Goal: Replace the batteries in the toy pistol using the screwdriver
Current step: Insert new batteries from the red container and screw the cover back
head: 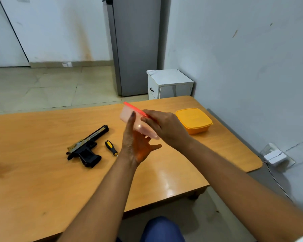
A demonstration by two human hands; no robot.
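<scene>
Right hand grips a tilted, red-lidded clear box over the open left palm, likely tipping out batteries. Toy pistol and screwdriver lie untouched; unscrewing comes next.

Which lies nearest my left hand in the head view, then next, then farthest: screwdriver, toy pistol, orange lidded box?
From the left hand:
1. Screwdriver, just to its left on the table.
2. Toy pistol, farther left, beyond the screwdriver.
3. Orange lidded box, off to the right, past the right hand.

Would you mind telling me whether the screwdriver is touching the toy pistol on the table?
Apart. The head view shows bare wood of the table between the screwdriver and the toy pistol, along the whole length of the screwdriver.
</scene>
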